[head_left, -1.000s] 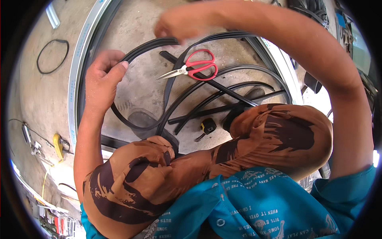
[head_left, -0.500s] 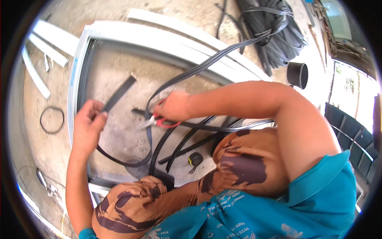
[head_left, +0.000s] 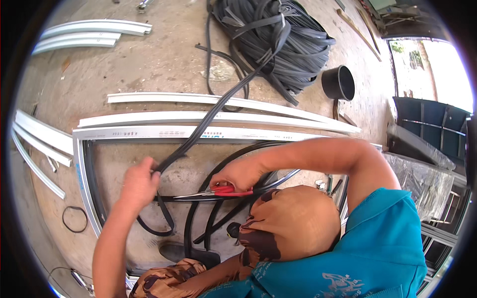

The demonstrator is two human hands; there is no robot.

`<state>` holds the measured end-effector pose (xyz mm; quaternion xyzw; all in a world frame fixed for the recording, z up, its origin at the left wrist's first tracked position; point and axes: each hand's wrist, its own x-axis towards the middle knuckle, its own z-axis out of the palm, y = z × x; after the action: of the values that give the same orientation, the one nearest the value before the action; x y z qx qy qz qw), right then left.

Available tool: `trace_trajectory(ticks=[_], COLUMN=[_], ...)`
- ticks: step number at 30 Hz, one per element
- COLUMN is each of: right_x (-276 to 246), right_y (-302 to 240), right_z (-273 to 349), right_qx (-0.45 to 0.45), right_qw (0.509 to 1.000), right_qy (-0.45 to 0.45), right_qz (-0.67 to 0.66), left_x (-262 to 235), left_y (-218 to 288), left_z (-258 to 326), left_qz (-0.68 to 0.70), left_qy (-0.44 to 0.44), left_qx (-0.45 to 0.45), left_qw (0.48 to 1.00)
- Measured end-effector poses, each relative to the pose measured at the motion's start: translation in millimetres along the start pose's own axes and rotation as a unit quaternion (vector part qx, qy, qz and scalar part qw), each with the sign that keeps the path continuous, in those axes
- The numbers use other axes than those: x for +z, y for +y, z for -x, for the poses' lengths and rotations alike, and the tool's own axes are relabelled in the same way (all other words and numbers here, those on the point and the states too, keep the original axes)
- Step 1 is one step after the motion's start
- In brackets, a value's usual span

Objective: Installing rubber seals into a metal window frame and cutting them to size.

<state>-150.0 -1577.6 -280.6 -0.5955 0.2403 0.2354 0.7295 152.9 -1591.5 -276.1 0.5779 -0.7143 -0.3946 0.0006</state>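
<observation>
My left hand (head_left: 135, 186) is closed around black rubber strips (head_left: 198, 130), which run from the large coil across the white frame to my fingers. Below it, a loose length of strip hangs in a loop (head_left: 166, 218). To its right, my right hand (head_left: 237, 177) grips red-handled scissors (head_left: 226, 190), the blades pointing left toward my left hand. The blades lie level beside more black strips, and I cannot tell whether they are parted. Both hands are over the opening of the white frame (head_left: 79, 171).
Beyond the frame sits a big coil of black strip (head_left: 283, 42), with a black bucket (head_left: 339, 83) to its right. White profiles (head_left: 149, 119) lie along the frame's far side, others (head_left: 89, 31) farther left. A tape measure (head_left: 232, 229) lies near my knee. A black ring of strip (head_left: 74, 219) rests left.
My left hand has gone from a single strip's free end to the strips leading from the coil. The scissors have swung level and no longer cross the hanging strip. The view has shifted.
</observation>
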Motion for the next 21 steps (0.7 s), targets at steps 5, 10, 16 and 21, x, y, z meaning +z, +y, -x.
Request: trace_trajectory(ticks=[5,10,16,21], right_x=[42,65,60,62], right_y=[28,40,46,42], right_z=[-2,-29,-45,-60], right_qx=[-0.035,-0.114,-0.089,-0.175], right_qw=[0.993,0.988,0.97,0.943], right_qy=[0.115,0.095,0.147,0.144], right_qz=[0.009,0.049,0.172,0.242], left_x=[71,96,55,62], left_y=[39,33,4,20], left_z=[-8,-2,-27,-42], left_qz=[0.097,-0.049,-0.15,-0.129], left_qy=[-0.054,-0.018,0.07,0.045], left_qx=[-0.044,0.027,0.134,-0.044], left_qw=[0.993,0.998,0.977,0.99])
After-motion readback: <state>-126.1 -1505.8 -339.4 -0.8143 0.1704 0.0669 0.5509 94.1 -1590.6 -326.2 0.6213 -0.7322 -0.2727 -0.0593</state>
